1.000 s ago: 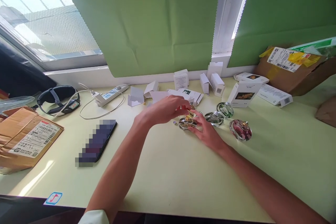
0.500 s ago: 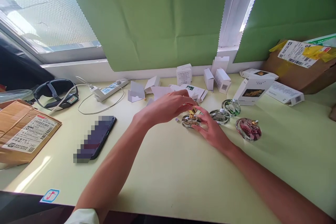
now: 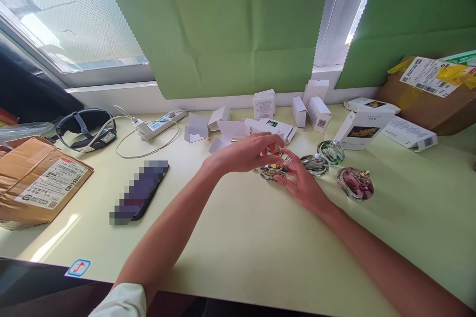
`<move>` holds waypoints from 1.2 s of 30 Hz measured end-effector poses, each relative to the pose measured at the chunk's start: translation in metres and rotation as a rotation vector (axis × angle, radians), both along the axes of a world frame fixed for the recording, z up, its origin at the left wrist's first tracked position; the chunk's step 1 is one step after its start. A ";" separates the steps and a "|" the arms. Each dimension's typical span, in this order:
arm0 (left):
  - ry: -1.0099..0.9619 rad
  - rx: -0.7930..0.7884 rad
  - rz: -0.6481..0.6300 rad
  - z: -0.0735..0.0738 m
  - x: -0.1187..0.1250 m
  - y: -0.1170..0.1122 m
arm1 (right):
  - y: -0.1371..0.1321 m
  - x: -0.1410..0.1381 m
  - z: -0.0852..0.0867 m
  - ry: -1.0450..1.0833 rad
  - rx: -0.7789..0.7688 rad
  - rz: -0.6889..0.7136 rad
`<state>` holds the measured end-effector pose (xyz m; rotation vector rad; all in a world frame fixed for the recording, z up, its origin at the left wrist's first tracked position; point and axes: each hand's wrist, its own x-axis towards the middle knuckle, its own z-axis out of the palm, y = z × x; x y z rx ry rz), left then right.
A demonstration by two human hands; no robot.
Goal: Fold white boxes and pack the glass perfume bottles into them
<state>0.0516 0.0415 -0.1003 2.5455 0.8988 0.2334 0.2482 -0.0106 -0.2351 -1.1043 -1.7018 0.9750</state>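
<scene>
My left hand [image 3: 258,152] reaches over a small round glass bottle [image 3: 272,173], its fingers curled around the gold top [image 3: 275,164]. Pressed to the same bottle's right side is my right hand [image 3: 300,181], thumb in front and fingers behind, holding it on the table. The fingers partly hide the bottle's neck. Just right of my right hand stand a clear bottle with dark contents [image 3: 314,165] and one with green contents [image 3: 330,152]. A bottle with pink-red contents [image 3: 355,183] stands farther right.
Small white boxes [image 3: 264,104] and opened flat cartons [image 3: 233,130] lie along the back. A larger white box [image 3: 363,130] stands behind the bottles, near a brown carton [image 3: 427,104]. To the left are a phone [image 3: 143,190], power strip [image 3: 161,126], headset [image 3: 87,129] and brown parcel [image 3: 40,183].
The fingers of my left hand have curled more around the gold top, and the hand has turned slightly. My right hand keeps its hold. The whole view has shifted a little.
</scene>
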 end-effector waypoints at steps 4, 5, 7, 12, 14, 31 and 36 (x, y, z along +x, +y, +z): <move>-0.284 -0.121 0.218 -0.012 0.016 -0.002 | 0.000 0.000 0.000 -0.005 -0.012 -0.011; -0.344 -0.114 0.260 -0.015 0.022 -0.005 | 0.000 0.000 0.000 -0.012 -0.017 -0.018; -0.354 -0.018 0.252 -0.020 0.034 -0.013 | 0.001 0.000 -0.002 -0.013 -0.022 -0.017; -0.125 0.307 0.074 -0.031 0.045 -0.025 | 0.003 -0.001 -0.005 -0.035 0.038 0.010; -0.060 0.335 0.061 -0.034 0.044 -0.024 | 0.004 -0.001 -0.006 -0.060 0.050 0.002; 0.022 0.242 0.026 -0.038 0.040 -0.020 | 0.003 -0.003 0.004 -0.087 0.090 0.036; -0.002 0.135 0.033 -0.028 0.038 -0.022 | 0.002 -0.003 0.005 -0.095 0.078 0.033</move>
